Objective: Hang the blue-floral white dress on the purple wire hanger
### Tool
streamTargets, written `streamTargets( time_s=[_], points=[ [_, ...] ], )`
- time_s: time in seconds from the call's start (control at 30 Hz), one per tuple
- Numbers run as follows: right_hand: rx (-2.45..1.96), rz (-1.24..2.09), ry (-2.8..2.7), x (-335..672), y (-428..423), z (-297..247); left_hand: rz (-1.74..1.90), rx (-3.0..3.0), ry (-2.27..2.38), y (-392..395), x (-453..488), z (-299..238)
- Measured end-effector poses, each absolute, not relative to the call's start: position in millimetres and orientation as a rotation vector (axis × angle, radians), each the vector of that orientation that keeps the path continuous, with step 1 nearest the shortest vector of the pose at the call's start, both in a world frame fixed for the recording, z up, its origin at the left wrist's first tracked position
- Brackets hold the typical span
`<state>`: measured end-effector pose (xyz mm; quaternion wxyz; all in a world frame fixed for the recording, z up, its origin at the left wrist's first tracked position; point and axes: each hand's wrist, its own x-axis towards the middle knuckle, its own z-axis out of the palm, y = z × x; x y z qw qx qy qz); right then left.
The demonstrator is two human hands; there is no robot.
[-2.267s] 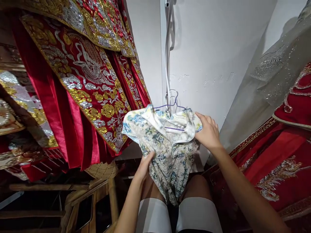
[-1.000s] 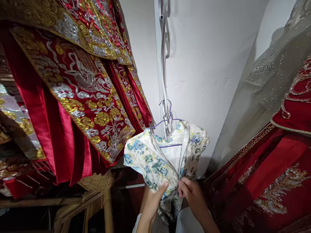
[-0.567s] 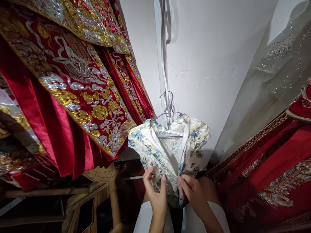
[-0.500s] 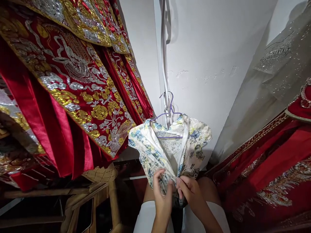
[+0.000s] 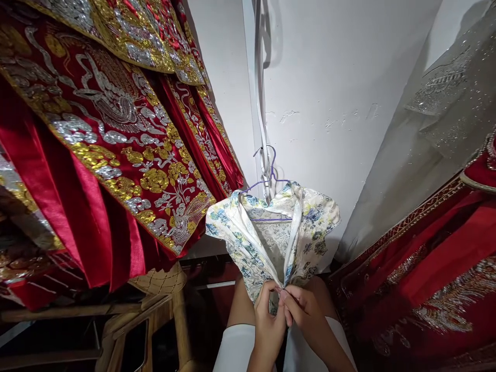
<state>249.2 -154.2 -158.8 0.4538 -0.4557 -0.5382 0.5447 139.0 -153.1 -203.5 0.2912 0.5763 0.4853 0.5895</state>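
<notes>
A white dress (image 5: 248, 248) with blue and yellow flowers hangs on a purple wire hanger (image 5: 273, 166), its front parted in a V. My left hand (image 5: 270, 307) is closed in a pinch on the cloth at the bottom of the V. Right beside it, my right hand (image 5: 301, 306) pinches the same spot, with fingertips nearly meeting the left ones. Whether a zipper pull lies between the fingers is hidden. The lower part of the dress drops behind my hands, over my lap.
Red garments embroidered in gold and silver (image 5: 127, 139) hang at the left. A wooden chair (image 5: 179, 320) stands below them. At the right are a sparkling pale gown (image 5: 457, 103) and a beaded red garment (image 5: 430, 258). Behind the hanger, a white strap (image 5: 259, 93) runs down the wall (image 5: 329, 77).
My left hand has moved right and closed, from loose fingers on the cloth to a pinch beside my right hand. The right hand stays at the V's bottom.
</notes>
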Motion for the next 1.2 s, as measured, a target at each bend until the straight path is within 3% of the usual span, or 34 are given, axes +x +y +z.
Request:
streamTargets(
  time_s=[0.43,0.97,1.2],
  points=[
    [-1.139,1.416,-1.001,261,-141,-138,1.461,1.618,1.193,-154,149,-210],
    [-0.889,1.146,-1.043,255,-54,-19,1.345,1.581,1.290,-152,138,-252],
    [-0.936,1.090,-1.156,252,-62,-27,1.372,1.727,1.158,-128,119,-196]
  ],
)
